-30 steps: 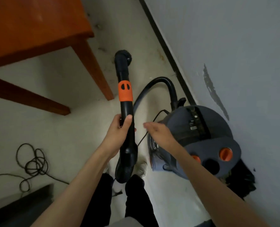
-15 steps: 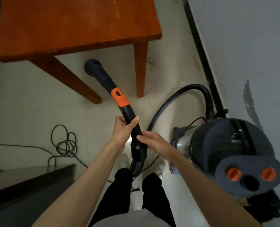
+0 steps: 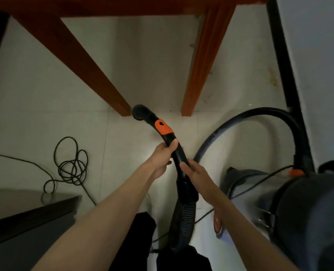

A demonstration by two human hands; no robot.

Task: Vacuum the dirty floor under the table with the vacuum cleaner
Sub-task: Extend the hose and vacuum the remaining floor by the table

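Note:
Both hands hold the black vacuum wand, which has an orange collar. My left hand grips it just below the collar, and my right hand grips it lower down, above the ribbed hose. The round black nozzle sits low at the floor between the two near legs of the orange-brown wooden table. The left leg almost touches the nozzle. The grey vacuum body stands at the right, and its hose arcs over to the wand.
A coiled black power cable lies on the pale tiled floor at the left. A dark cabinet top fills the lower left corner. The grey wall with its black skirting runs along the right. My dark trousers show below.
My right hand has closed round the wand. The view has dipped lower toward the table legs, and the nozzle has come down between them near the floor.

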